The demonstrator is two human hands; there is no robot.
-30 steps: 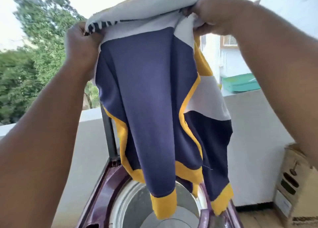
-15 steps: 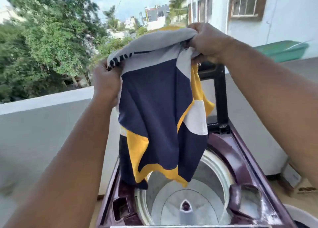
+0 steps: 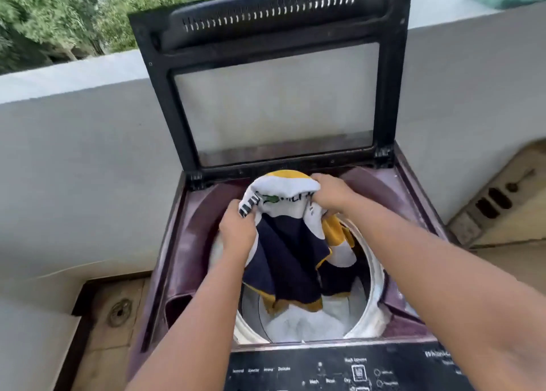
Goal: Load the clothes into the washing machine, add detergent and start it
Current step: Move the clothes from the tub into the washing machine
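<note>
On a balcony walled by a grey parapet (image 3: 74, 154), a maroon top-load washing machine (image 3: 189, 243) stands with its glass lid (image 3: 277, 101) raised. The left hand (image 3: 237, 231) and right hand (image 3: 332, 194) each grip the navy, yellow and white jersey (image 3: 291, 257), which hangs into the steel drum (image 3: 373, 275). A cardboard box (image 3: 499, 201) leans at the right; trees (image 3: 59, 12) rise beyond.

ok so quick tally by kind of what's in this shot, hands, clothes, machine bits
hands: 2, left hand and right hand, both gripping the garment
garments: 1, navy, yellow and white shirt hanging into the drum
washing machines: 1, maroon top loader
lids: 1, lid raised
control panels: 1, control panel
cardboard boxes: 1, box at right
total: 7
</note>
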